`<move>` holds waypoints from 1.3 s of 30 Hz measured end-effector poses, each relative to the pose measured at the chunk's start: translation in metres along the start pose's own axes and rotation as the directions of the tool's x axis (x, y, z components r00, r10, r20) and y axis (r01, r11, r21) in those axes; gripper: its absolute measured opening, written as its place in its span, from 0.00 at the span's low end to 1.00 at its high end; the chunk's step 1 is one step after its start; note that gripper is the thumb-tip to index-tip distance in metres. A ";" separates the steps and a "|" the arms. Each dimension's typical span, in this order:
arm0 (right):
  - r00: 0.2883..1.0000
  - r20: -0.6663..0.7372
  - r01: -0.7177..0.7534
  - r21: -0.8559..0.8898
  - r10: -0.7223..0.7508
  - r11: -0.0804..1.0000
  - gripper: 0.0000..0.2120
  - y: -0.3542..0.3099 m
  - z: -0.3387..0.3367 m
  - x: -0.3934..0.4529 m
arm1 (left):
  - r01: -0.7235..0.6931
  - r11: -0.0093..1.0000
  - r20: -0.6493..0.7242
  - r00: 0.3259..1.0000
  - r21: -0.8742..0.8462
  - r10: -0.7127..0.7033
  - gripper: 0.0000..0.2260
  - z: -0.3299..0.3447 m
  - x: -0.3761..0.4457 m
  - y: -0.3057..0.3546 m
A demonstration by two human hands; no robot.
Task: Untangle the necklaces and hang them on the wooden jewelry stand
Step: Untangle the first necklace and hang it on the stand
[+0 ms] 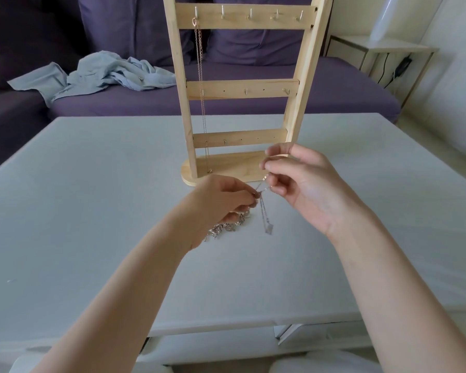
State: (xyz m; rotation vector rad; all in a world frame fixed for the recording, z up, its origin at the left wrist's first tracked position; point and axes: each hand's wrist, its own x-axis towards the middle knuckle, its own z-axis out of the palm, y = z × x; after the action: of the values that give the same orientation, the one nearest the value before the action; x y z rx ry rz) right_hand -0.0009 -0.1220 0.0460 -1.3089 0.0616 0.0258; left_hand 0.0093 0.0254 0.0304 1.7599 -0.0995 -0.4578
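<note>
Untangling step, mid-way, we judge. One rose-gold necklace [201,76] already hangs from the leftmost top hook of the wooden jewelry stand [240,84]; four top hooks look free.

Left hand [221,200]: fingers curled, pinching the knot where the fine silver chain [264,211] meets the chunky silver necklace [226,227]. The chunky one lies bunched on the counter [92,211], partly under that hand. Right hand [299,181]: thumb and forefinger pinch the upper end of the fine chain, raised in front of the stand's base; the other fingers are loosely bent. The chain's loop hangs down between the hands, small pendant at the bottom, just above or touching the counter, we cannot tell which.

Next move, we think: tease the fine chain loose from the clump, gently, then lift it to a free top hook.

Surface: pale grey counter, stand near the far middle. Behind: purple sofa [253,103] with a crumpled light-blue garment [105,74]; pale side table [374,49] at right with a dark cable.
</note>
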 end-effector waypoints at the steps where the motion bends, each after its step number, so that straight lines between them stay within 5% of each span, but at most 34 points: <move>1: 1.000 0.028 0.000 -0.051 0.001 0.999 0.08 0.000 -0.001 0.000 | -0.025 0.999 -0.052 0.998 0.042 0.027 0.07 0.000 0.001 -0.001; 4: 0.996 0.089 0.023 -0.374 0.011 0.927 0.09 0.002 -0.003 0.000 | -0.081 0.991 -0.146 0.985 0.111 0.096 0.08 0.000 0.003 -0.004; 7: 0.995 0.096 0.093 -0.728 -0.034 0.680 0.08 0.006 -0.004 0.002 | -0.108 0.977 -0.147 0.980 0.186 0.136 0.08 -0.002 0.003 -0.006; 9: 0.991 0.111 0.134 -0.812 -0.075 0.569 0.07 0.008 -0.003 0.003 | -0.102 0.960 -0.139 0.980 0.259 0.142 0.06 -0.003 0.005 -0.009; 21: 0.996 0.090 0.069 -0.745 -0.004 0.663 0.05 0.009 -0.003 0.004 | -0.001 0.998 -0.007 1.000 0.058 0.002 0.07 -0.007 0.001 -0.001; 28: 0.998 0.058 0.017 -0.738 0.039 0.674 0.05 0.006 0.000 0.001 | -0.013 0.997 -0.130 0.991 0.076 0.023 0.05 -0.010 0.005 -0.005; 35: 0.999 0.038 0.019 -0.715 0.011 0.698 0.05 0.005 0.000 0.001 | -0.071 0.980 0.056 0.997 0.185 0.061 0.03 -0.007 0.004 -0.006; 39: 0.999 0.048 0.040 -0.673 -0.010 0.739 0.07 0.005 0.000 0.001 | -0.093 0.987 -0.011 0.995 0.134 0.095 0.02 -0.006 0.005 -0.005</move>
State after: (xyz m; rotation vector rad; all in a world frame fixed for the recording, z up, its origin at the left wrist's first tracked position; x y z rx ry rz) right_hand -0.0006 -0.1203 0.0416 -2.0467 -0.0055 0.0562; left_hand 0.0154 0.0306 0.0251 1.8814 -0.2037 -0.3743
